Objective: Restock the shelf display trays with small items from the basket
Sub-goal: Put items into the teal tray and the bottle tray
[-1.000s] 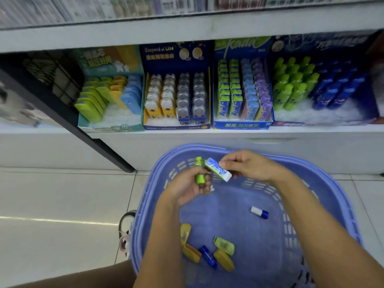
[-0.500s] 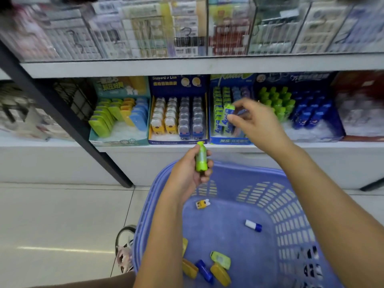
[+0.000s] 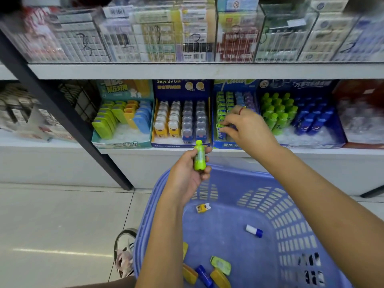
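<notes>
Lower left of frame: a shoe (image 3: 124,251) is seen on the tiled floor, touching the basket's left wall.

Middle left, lower shelf: a teal display tray (image 3: 122,142) is stocked with flat green, yellow and blue items. Just beside it, a navy tray (image 3: 180,144) is filled with rows of yellow and blue animal-shaped items.

Centre: the left hand (image 3: 187,173) is raised above the basket's far rim. Its fingers are curled round a green bottle-shaped item (image 3: 199,156), which is held upright.

Lower centre: a purple basket (image 3: 291,225) contains a yellow item (image 3: 203,208), a white-and-blue item (image 3: 254,231) and a cluster of yellow, blue and green pieces (image 3: 207,271) near the bottom edge.

Right of centre: the right hand (image 3: 247,129) is extended into a blue tray (image 3: 226,145). A small pack (image 3: 220,133) in the front row is pinched by its bent fingertips.

Middle right: a tray of green and blue bottles (image 3: 301,117) is shelved next to it.
</notes>
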Motion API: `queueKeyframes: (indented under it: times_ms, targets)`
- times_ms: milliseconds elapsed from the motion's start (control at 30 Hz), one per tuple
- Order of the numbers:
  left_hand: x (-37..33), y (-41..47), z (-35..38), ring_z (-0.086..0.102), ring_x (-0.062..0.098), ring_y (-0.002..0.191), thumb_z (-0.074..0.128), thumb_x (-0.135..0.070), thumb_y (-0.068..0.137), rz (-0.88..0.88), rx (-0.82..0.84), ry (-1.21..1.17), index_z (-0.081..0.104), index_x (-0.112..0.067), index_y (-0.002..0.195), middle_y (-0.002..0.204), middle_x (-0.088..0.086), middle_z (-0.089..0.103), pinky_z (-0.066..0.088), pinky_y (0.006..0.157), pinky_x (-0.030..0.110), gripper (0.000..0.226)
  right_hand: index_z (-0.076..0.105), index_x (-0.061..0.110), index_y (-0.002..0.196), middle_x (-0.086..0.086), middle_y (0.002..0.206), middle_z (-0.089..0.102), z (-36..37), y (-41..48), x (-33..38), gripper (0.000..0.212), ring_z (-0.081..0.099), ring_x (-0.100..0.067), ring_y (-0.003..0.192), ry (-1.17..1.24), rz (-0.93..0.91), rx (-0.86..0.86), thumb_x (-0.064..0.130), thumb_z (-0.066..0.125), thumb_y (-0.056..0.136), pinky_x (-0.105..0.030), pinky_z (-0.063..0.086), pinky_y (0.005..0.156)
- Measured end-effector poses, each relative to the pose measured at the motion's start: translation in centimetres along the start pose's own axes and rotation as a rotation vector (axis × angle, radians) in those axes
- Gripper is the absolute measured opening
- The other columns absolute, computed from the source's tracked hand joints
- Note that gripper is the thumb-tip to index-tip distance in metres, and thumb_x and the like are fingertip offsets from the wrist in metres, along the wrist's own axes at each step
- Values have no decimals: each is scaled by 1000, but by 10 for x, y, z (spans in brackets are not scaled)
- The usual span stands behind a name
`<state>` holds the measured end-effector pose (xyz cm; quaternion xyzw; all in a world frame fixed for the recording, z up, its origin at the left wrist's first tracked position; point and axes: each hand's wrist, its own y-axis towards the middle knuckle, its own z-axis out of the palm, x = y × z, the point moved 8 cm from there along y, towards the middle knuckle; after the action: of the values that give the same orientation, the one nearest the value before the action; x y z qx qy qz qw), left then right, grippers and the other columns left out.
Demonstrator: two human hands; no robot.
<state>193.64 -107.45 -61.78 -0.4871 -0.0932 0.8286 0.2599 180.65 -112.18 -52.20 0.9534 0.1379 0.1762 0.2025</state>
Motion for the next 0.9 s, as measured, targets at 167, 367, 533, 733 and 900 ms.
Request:
queueKeyframes:
  times_ms: [167, 367, 533, 733, 900]
  targets:
    - [-3, -4, 8, 48, 11, 62, 37, -21, 98, 16, 168, -197, 56, 0, 121, 78, 3, 52, 43, 51, 18, 37, 74, -2, 75, -18, 80, 63, -3, -8, 2, 15, 60, -35, 76, -87, -83, -23, 11, 70, 80, -36, 50, 65]
    - [-17, -4, 10, 66, 13, 88, 61, -12, 89, 309, -25, 134, 65, -13, 109, 87, -3, 70, 54, 79, 23, 20, 75, 9, 93, -7, 94, 61, -7, -7, 1, 26, 57, -24, 88, -13, 38, 64, 26, 56, 93, -28, 42, 76]
    - [-42, -14, 44, 67, 6, 90, 71, -7, 81, 612, -109, 411, 63, -24, 103, 97, -4, 70, 52, 76, 17, 29, 72, 10, 90, -6, 76, 70, -30, -28, -8, 16, 66, -13, 63, 893, 380, 139, 24, 65, 86, -22, 54, 60]
    - [-41, -14, 87, 65, 9, 96, 76, -8, 77, 720, -112, 468, 62, -28, 99, 102, -1, 68, 54, 78, 22, 33, 73, 15, 87, -12, 83, 73, -62, -44, -34, 13, 70, -24, 75, 969, 492, 43, 15, 77, 75, -40, 59, 76]
    - [-40, -8, 117, 63, 16, 95, 77, -11, 75, 834, -183, 518, 60, -29, 98, 105, 5, 62, 54, 85, 44, 34, 73, 14, 82, -6, 75, 74, -75, -53, -59, 14, 72, -24, 76, 1019, 555, -46, 16, 80, 70, -33, 60, 73]
